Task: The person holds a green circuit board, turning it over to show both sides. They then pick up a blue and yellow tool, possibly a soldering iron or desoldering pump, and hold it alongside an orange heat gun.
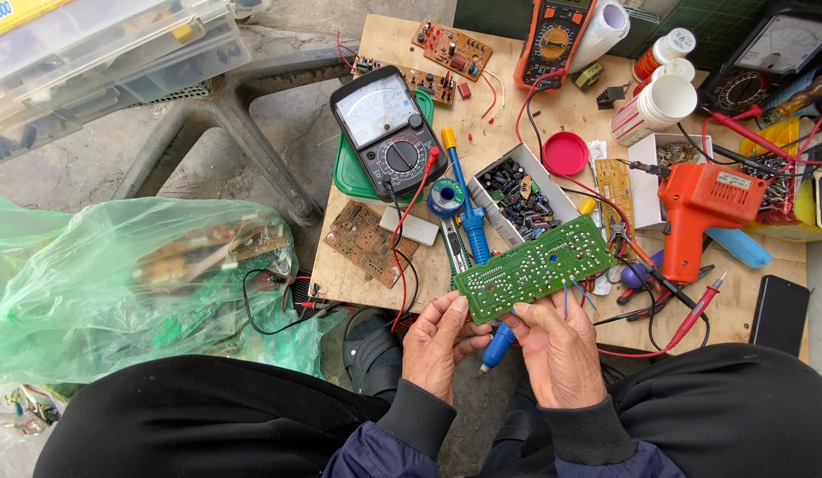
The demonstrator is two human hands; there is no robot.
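1. Wooden work table (pixel 376 274), the largest surface, fills the upper right half of the view; its near edge runs just beyond the hands, toward 12 o'clock from them.
2. Green plastic bag (pixel 101 283) of salvaged boards lies well apart at 9 o'clock, off the table.
3. Analogue multimeter (pixel 386 128) sits at 11 o'clock from the hands; the orange glue gun (pixel 699 208) sits at 2 o'clock.
4. Green circuit board (pixel 535 267) is held above the table's near edge, solder side up. Its long axis runs from 8 o'clock to 2 o'clock, the far end rising toward the open box of components (pixel 522 195).
5. Left hand (pixel 437 345) pinches the board's lower left corner, thumb on top and fingers beneath.
6. Right hand (pixel 560 350) supports the near long edge about midway, fingers curled beneath; both hands touch the board, the left nearer its end.
7. Blue soldering iron (pixel 473 226) lies at 12 o'clock, passing under the board, its handle end showing between the hands.
8. Open room: only the gap above the lap, toward 6 o'clock; red probe leads (pixel 685 323) crowd 3 o'clock.
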